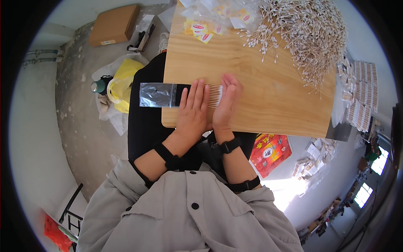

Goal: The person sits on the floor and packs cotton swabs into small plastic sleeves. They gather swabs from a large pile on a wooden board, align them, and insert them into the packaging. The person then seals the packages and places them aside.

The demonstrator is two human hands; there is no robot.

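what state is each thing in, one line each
left hand: palm down, fingers extended
right hand: cupped beside the white swab tips
swab row: side by side, partly covered
plastic bag: flat, extending past the table edge
swab pile: loose, heaped
yellow bag: crumpled
cardboard box: closed

2 bright windows (363,195) at lower right; glare whitens the floor (286,194); edges bend, darkening.
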